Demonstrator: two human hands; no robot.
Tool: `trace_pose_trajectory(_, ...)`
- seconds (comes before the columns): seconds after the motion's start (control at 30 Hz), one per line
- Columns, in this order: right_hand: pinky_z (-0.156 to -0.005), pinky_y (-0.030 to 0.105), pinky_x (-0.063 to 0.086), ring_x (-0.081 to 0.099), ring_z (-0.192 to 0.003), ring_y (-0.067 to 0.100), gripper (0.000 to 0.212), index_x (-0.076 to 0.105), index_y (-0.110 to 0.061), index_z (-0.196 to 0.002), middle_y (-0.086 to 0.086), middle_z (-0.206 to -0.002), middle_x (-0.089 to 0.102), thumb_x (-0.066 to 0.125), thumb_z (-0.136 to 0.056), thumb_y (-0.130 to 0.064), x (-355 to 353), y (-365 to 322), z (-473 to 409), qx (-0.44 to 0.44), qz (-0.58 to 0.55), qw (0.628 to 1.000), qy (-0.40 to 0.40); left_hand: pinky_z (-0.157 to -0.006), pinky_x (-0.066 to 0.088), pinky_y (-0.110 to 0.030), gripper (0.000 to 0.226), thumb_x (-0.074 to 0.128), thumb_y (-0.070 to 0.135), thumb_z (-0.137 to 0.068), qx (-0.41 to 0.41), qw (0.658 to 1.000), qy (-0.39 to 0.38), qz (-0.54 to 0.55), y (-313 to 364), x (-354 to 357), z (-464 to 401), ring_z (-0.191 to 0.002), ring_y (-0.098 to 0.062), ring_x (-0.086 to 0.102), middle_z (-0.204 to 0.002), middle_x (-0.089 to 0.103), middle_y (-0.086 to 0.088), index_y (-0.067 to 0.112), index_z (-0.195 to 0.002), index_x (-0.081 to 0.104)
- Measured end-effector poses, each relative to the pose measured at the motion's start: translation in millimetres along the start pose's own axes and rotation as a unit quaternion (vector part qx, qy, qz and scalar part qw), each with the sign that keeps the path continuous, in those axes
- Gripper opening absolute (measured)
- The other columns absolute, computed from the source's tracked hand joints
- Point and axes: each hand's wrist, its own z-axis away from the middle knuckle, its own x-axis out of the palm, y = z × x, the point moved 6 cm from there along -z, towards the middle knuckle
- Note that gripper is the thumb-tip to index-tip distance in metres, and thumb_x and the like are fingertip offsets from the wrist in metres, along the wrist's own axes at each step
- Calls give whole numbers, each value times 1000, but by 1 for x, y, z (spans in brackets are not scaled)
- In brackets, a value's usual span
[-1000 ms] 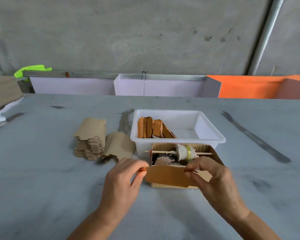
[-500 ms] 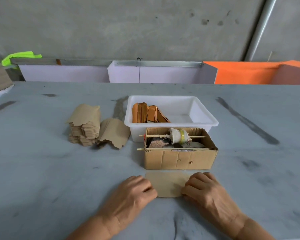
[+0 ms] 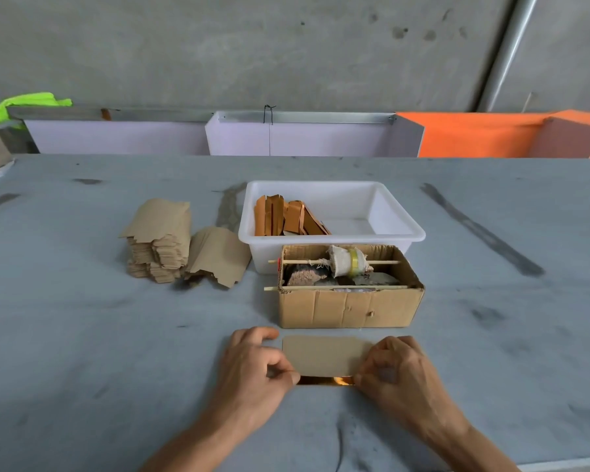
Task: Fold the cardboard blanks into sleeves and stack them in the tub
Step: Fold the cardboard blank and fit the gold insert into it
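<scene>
Currently, I have one cardboard blank [image 3: 324, 355] lying flat on the table [image 3: 82, 335] near its front edge, just in front of the brown carton [image 3: 346, 308]. My left hand [image 3: 256, 366] pinches the blank's left end with curled fingers and thumb; my right hand [image 3: 394, 367] pinches its right end likewise. A glossy orange inner face shows along the blank's near edge, so I judge the fold to be in hand but not finished. The white tub [image 3: 331, 233], behind the carton toward the table's middle, holds only a few finished sleeves [image 3: 288, 218], standing against its left wall; most of its floor is bare. A tall stack of unfolded blanks [image 3: 159, 240] remains left of the tub, with a few loose blanks [image 3: 218, 255] leaning beside it. By this evidence the task is at an early stage, with most blanks unfolded.
</scene>
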Motion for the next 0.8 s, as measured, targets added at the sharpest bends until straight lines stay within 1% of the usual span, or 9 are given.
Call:
trace_pose_trajectory(0.13,-78,21,40,45,-97,11,6,72,-19,-68,-7,-80,62,73,-74,-18,2,5,-9,84,19,996,-10,-92,13,-20,11,72,35,-76,-65,997,-6,-43,-5,3,-3,-130,-8,22,-143,35,18,26,-70,72)
trace_pose_trajectory(0.23,-80,28,47,50,-96,15,3,75,-19,-70,-4,-81,64,74,-72,-21,1,7,-12,100,39,994,-24,-94,12,-22,20,73,35,-73,-92,995,-7,-39,-4,3,-5,-132,-9,19,-147,31,19,30,-57,64)
trace_pose_trajectory(0.37,-81,25,42,44,-98,14,21,61,-32,-57,-13,-74,53,77,-69,-34,-2,9,-15,132,72,987,-59,-100,14,-28,30,79,37,-65,-114,993,21,-25,-8,-3,-5,-132,-9,20,-146,33,18,29,-47,56)
trace_pose_trajectory(0.43,-81,25,40,43,-101,15,32,50,-36,-52,-16,-73,48,76,-71,-34,-2,10,-15,133,81,986,-58,-96,17,-28,32,80,41,-62,-113,992,39,-35,-12,-4,-2,-130,-10,23,-142,37,18,30,-49,53)
trace_pose_trajectory(0.5,-86,28,41,42,-106,15,32,51,-38,-54,-18,-80,48,76,-73,-31,-2,12,-13,134,65,987,-55,-85,18,-25,31,81,39,-62,-95,993,62,-37,-11,-5,2,-124,-10,30,-128,44,20,32,-53,52)
trace_pose_trajectory(0.57,-89,32,44,44,-107,15,31,54,-40,-55,-17,-84,51,77,-73,-27,-1,13,-11,138,42,988,-57,-80,17,-27,27,82,30,-63,-28,994,87,-57,2,-6,5,-112,-12,40,-106,47,22,34,-58,55)
trace_pose_trajectory(0.63,-89,34,46,46,-106,15,32,56,-40,-54,-16,-84,52,76,-73,-25,-1,12,-11,137,31,989,-52,-76,27,-29,23,78,12,-62,113,984,114,-83,24,-6,9,-92,-12,48,-87,55,16,31,-59,64)
trace_pose_trajectory(0.7,-89,33,44,45,-106,14,33,54,-41,-54,-16,-83,50,76,-73,-25,-2,11,-9,135,32,990,-40,-65,32,-25,22,60,6,-67,246,955,125,-110,45,-2,18,-78,-9,43,-71,58,8,23,-59,71)
trace_pose_trajectory(0.8,-88,33,40,44,-105,17,30,59,-40,-59,-16,-82,50,75,-74,-20,-4,6,-1,114,28,993,-1,-57,38,-26,30,42,10,-69,301,933,98,-172,54,7,26,-69,-10,48,-63,58,7,18,-56,68)
